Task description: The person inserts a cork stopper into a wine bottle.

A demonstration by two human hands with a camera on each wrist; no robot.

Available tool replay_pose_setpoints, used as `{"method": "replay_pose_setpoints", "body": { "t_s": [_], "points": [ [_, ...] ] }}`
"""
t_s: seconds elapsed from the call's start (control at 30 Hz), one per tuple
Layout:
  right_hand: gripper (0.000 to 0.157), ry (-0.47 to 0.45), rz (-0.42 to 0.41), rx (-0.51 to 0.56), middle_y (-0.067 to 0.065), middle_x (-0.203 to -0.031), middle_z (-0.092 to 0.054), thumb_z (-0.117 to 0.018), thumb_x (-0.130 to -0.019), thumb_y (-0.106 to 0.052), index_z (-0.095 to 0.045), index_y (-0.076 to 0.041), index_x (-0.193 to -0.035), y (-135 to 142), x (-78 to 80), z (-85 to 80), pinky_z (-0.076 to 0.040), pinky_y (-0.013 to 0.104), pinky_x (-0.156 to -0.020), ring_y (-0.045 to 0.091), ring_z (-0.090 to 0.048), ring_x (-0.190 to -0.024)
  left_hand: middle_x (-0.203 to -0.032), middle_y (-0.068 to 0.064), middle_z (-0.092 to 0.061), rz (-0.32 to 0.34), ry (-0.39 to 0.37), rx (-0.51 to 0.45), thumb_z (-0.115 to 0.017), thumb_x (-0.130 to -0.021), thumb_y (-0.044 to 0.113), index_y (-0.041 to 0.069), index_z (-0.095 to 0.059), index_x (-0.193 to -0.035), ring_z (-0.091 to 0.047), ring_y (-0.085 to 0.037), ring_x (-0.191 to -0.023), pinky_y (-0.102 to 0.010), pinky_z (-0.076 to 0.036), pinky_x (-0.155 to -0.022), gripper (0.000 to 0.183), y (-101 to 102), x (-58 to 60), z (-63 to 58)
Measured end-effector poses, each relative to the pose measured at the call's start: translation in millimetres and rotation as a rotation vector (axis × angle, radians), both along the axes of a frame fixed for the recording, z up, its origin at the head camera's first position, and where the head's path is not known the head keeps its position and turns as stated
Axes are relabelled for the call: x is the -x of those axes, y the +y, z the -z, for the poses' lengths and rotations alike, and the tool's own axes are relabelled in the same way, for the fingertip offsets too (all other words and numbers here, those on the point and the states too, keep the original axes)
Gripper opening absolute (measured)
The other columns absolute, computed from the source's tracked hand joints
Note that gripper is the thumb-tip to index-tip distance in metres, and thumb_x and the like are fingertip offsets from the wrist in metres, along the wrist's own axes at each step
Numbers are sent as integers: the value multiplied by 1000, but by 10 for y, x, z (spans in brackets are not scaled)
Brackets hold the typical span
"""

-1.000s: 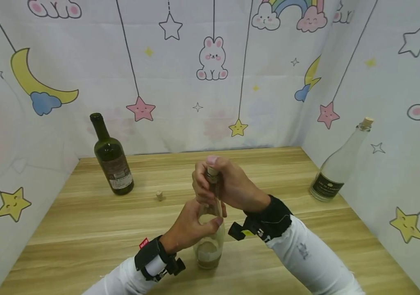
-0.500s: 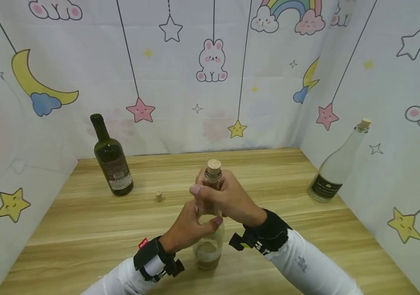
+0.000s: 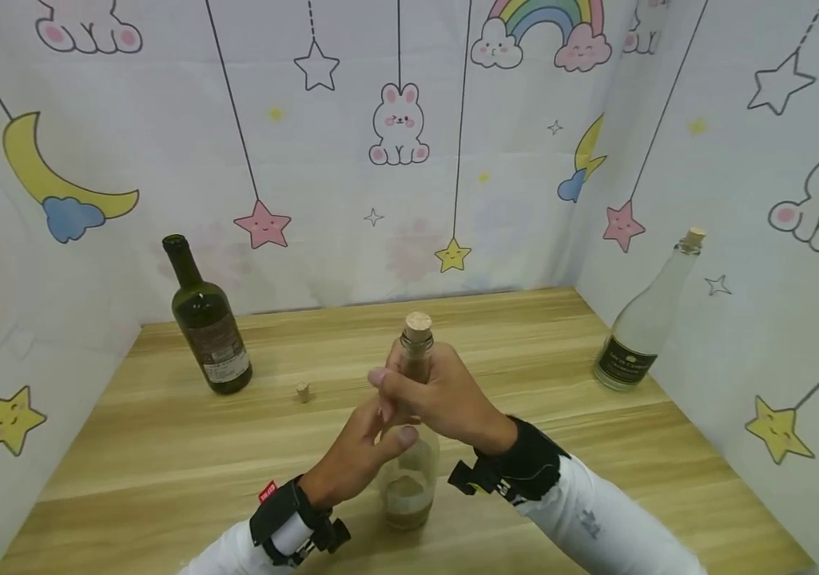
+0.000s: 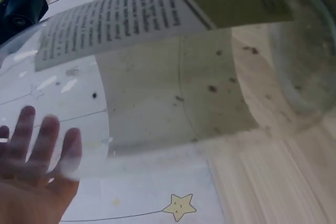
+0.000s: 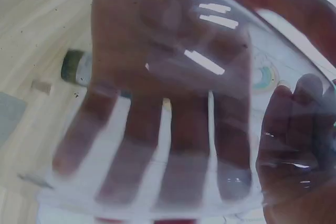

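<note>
A clear glass bottle (image 3: 409,499) stands upright near the front of the table, with a cork (image 3: 418,324) in its mouth. My right hand (image 3: 455,391) grips its neck, fingers curled round the glass below the cork. Beside the bottle's upper body is my left hand (image 3: 351,459), thumb in front and fingers partly hidden behind the glass. The left wrist view has that hand's fingers (image 4: 44,135) straight and spread beyond the bottle. Through the glass in the right wrist view, the left hand (image 5: 163,103) appears flat with extended fingers.
A dark green wine bottle (image 3: 211,335) without a visible stopper stands at the back left. Near it a small cork (image 3: 303,391) sits on the wooden table (image 3: 510,319). Another clear corked bottle (image 3: 632,343) stands at the right edge. A patterned cloth (image 3: 337,176) encloses the table.
My right thumb has left the cork's top, and the hand has slid down round the neck. My left hand has loosened from the glass and shifted slightly left. The head view has turned a little.
</note>
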State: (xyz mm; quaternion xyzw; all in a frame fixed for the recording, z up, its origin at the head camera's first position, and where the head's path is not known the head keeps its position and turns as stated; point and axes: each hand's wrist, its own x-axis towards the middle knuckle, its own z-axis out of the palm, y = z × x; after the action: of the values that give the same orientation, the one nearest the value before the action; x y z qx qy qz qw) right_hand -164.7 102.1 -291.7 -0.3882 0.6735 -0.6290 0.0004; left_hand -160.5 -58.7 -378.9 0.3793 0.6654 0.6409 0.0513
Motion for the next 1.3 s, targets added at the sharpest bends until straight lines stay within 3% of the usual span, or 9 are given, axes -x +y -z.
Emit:
{"method": "replay_pose_setpoints", "body": {
  "t_s": [0.13,0.3,0.53,0.67,0.77,0.83,1.07,1.17,1.3],
  "points": [
    [24,51,136,-27,20,-60,-62,-57,-97,6,-57,2,-73,234,49,-143,-56,29,-57,23,-63,-55,-142,-11,-51,-63,39,27,-42,-107,16,17,-43,-142,-52,-33,-130,-58,-47,-103,35,-73,14,-43],
    [23,39,373,-63,10,-63,-66,-57,-99,-2,-57,1,-77,783,89,-374,-57,27,-69,20,-66,-61,-141,-9,-54,-172,63,78,-41,-108,9,22,-39,-146,-51,-30,-132,-59,-47,-103,41,-174,67,-88],
    [27,13,618,34,9,-64,-66,-62,-100,-10,-57,4,-78,1712,180,-591,-57,20,-62,18,-66,-57,-139,-7,-55,-254,69,84,-46,-107,11,19,-41,-145,-53,-29,-129,-62,-45,-101,39,-307,132,-100],
    [25,-18,705,177,10,-66,-64,-67,-96,-8,-61,8,-77,2194,234,-671,-60,20,-58,18,-66,-55,-136,-6,-57,-315,71,86,-49,-106,11,18,-43,-143,-54,-27,-127,-59,-45,-101,38,-380,182,-111],
    [24,-52,715,334,12,-66,-63,-70,-92,-1,-62,12,-74,2521,283,-663,-61,23,-53,20,-66,-52,-133,-4,-59,-367,89,98,-51,-105,12,18,-45,-141,-56,-24,-124,-57,-47,-100,37,-413,224,-110],
    [24,-79,743,379,12,-64,-63,-72,-91,-1,-62,12,-72,2700,317,-624,-61,24,-51,21,-65,-49,-132,-5,-60,-390,99,102,-52,-105,12,18,-46,-141,-57,-25,-123,-56,-47,-100,37,-428,244,-100],
    [26,-224,918,392,7,-60,-63,-77,-87,-7,-64,6,-70,3068,406,-387,-59,23,-49,18,-64,-45,-130,-7,-61,-423,97,113,-53,-105,11,16,-46,-141,-59,-27,-121,-57,-46,-100,37,-492,247,-59],
    [26,-248,973,395,5,-59,-63,-78,-87,-8,-63,5,-70,3182,422,-331,-59,21,-49,17,-64,-44,-130,-7,-61,-445,95,110,-52,-105,11,16,-46,-141,-59,-26,-121,-49,-48,-100,37,-529,257,-70],
    [25,-262,1034,400,3,-59,-64,-80,-86,-9,-65,3,-71,3298,449,-303,-59,20,-48,15,-63,-44,-129,-8,-61,-479,91,103,-53,-104,12,14,-47,-141,-60,-26,-119,-28,-51,-95,37,-564,277,-96]
  ]
}}
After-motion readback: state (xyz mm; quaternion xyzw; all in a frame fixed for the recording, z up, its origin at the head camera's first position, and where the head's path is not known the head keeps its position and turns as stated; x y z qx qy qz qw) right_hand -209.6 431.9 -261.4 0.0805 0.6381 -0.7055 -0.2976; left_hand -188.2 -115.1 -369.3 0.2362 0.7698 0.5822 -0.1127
